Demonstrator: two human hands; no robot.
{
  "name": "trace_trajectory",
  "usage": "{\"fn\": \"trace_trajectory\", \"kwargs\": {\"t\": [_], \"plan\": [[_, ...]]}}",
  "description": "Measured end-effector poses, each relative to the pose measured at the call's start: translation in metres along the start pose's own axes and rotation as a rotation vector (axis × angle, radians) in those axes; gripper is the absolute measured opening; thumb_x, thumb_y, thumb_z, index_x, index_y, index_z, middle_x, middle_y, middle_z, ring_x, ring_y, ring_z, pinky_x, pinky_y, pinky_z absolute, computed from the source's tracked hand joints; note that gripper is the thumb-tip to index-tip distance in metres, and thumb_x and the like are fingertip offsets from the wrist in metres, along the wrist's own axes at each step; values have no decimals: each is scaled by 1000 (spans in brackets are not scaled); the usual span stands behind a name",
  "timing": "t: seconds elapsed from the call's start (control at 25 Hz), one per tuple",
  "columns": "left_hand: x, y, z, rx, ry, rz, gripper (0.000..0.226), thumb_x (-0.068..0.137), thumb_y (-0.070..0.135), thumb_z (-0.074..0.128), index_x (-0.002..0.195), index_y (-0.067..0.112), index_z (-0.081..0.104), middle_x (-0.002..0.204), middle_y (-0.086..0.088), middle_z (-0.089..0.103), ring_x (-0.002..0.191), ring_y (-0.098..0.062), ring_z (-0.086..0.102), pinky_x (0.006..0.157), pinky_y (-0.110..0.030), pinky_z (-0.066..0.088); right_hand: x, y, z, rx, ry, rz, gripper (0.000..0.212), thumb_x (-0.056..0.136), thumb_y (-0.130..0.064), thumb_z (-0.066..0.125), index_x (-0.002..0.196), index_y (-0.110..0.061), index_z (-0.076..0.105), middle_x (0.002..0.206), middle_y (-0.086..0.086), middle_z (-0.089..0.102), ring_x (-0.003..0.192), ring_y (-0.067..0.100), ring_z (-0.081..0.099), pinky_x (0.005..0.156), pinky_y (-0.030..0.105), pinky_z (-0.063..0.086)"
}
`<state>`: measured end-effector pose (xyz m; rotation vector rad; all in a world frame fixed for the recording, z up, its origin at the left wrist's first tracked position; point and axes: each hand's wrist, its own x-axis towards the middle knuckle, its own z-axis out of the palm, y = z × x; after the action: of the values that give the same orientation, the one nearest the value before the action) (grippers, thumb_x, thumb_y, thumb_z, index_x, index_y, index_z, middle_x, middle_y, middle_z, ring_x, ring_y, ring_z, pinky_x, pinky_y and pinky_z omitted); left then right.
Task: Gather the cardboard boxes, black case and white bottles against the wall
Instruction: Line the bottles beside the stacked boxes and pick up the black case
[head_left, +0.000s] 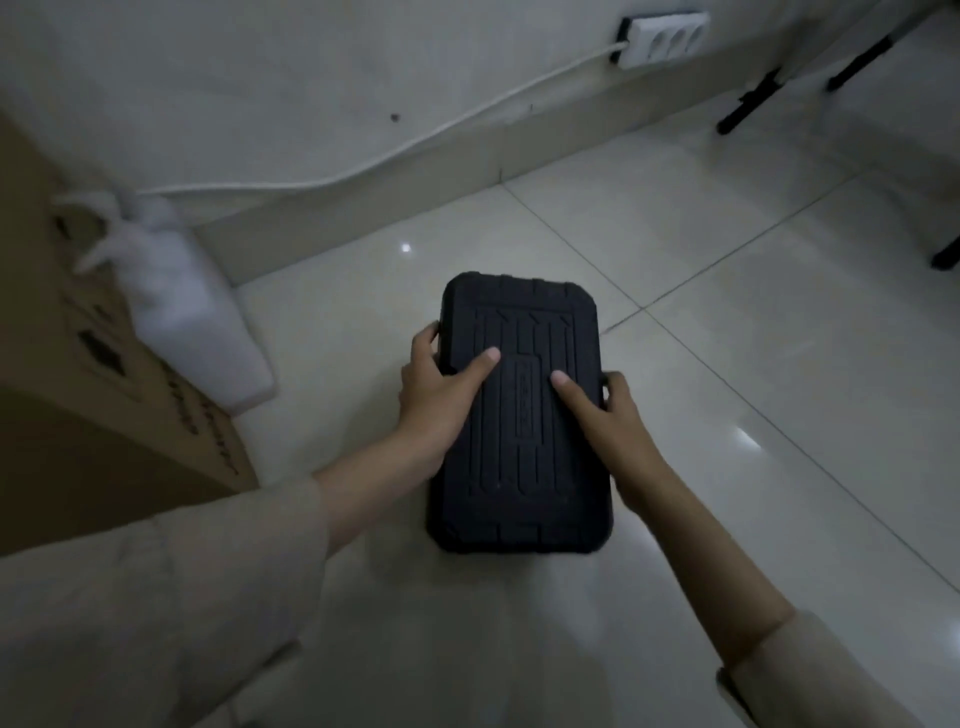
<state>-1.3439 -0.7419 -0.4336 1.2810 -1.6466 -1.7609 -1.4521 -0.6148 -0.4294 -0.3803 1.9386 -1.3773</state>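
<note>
A black ribbed hard case (522, 499) lies flat over the tiled floor in the middle of the view. My left hand (441, 395) grips its left edge, thumb on the lid. My right hand (613, 421) grips the right edge the same way. A white spray bottle (182, 296) stands at the left beside the skirting, blurred. A large cardboard box (78, 374) fills the left edge, touching the bottle. The case is apart from the wall and from the bottle.
A white wall and beige skirting (395, 182) run diagonally across the top. A white cable (363, 166) leads to a power strip (662, 39) on the wall. Black stand legs (753, 98) rest on the floor at the upper right.
</note>
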Motion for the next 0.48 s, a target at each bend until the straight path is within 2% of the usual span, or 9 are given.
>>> {"fn": "trace_trajectory", "kwargs": {"t": [0.16,0.28,0.36,0.48], "plan": [[39,0,-51,-115,282,87,63,79,40,65,134,25,38,127,0,56,111,-18,58,98,-41,48,56,-39,67,-42,-164,-82,60,80,-45,64,127,-16,39,107,-1,56,88,9,60,64,18,50],[55,-11,-81,-116,470,76,53,84,36,60,131,20,41,125,-1,57,108,-17,56,88,-31,46,88,-41,119,-135,-273,-108,60,80,-44,65,127,-15,41,122,9,55,97,18,59,73,25,50],[62,-23,-95,-109,536,60,50,87,35,56,131,19,41,127,-3,55,111,-19,54,85,-30,42,104,-35,143,-182,-337,-109,60,81,-43,63,128,-15,41,127,11,53,102,21,58,79,29,49],[69,-35,-105,-57,521,63,51,90,30,51,137,20,33,134,-3,50,121,-22,50,94,-32,42,113,-29,158,-234,-402,-94,59,83,-43,60,132,-17,39,131,10,51,107,22,57,85,31,49]]}}
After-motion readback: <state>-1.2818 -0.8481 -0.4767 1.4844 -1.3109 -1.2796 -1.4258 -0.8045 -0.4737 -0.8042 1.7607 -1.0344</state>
